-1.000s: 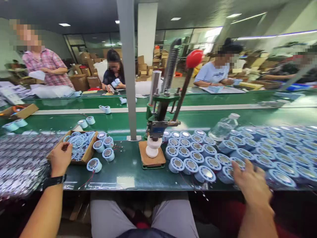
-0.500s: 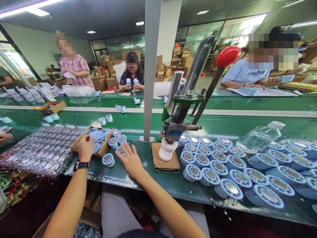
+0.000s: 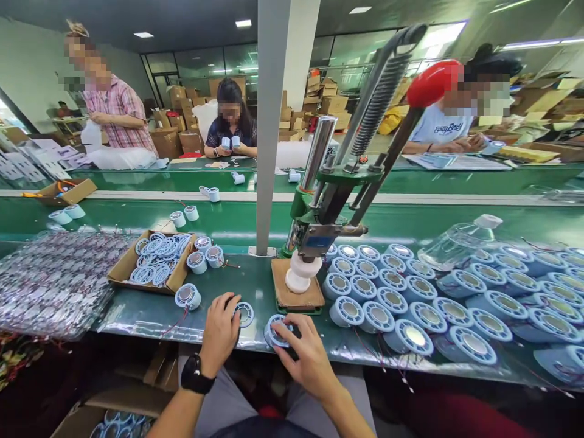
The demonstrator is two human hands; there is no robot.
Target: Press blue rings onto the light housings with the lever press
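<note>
Near the table's front edge, my left hand (image 3: 221, 331) pinches a flat light-blue slotted ring (image 3: 245, 314) between thumb and fingers. Just to its right, my right hand (image 3: 306, 353) grips a round light-blue motor-like housing (image 3: 272, 333) by its side and top. The ring and the housing are apart. Behind my hands stands a green hand press (image 3: 314, 237) with a red knob and white round pads above a brown base plate. Left of my left hand, another housing (image 3: 188, 297) with thin wires stands upright on the table.
An open cardboard box (image 3: 171, 283) of blue rings sits at left, beside a stack of wired metal parts (image 3: 59, 280). Rows of upright housings (image 3: 392, 301) fill the right side, with a clear plastic bottle (image 3: 460, 243) among them. Several people work across the green bench.
My left hand has left the ring box and come right with a ring. My right hand has brought a housing from the small group to the table's front edge. The view has shifted.
</note>
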